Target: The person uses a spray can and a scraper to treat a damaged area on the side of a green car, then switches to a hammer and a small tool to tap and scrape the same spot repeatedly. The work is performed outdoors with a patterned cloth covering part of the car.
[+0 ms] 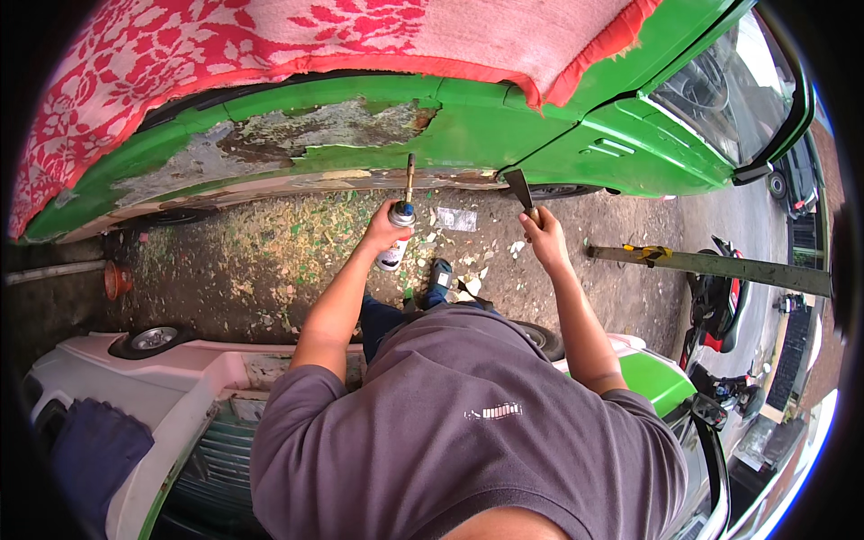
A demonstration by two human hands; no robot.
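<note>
- Shirt [405, 378]: grey, worn by the person, in the foreground.
- Left hand [387, 229]: fingers closed around the can of the torch; the grip is narrow.
- Torch [393, 258]: white can with a blue fitting; held in front of the person, tilted slightly. The nozzle [410, 175] extends toward the lower side of the green car. Contact with the car cannot be determined.
- Right hand [546, 238]: fingers closed around the handle of the scraper, to the right of the torch and well apart from it.
- Scraper [518, 187]: dark flat blade, directed up and to the left, near the lower edge of the car.
- Shoe [439, 274]: on the ground, below the hands.
- Ground [630, 220]: brown, with pale and green chips [261, 238] scattered between the vehicles.
- Car [486, 121]: green; bare grey and brown patches [333, 130] on the side panel.
- Cloth [360, 40]: red and pink, draped over the car.
- Post [738, 270]: right side, yellow tape [650, 253] around it.
- Motorbike [715, 310]: beyond the post.
</note>
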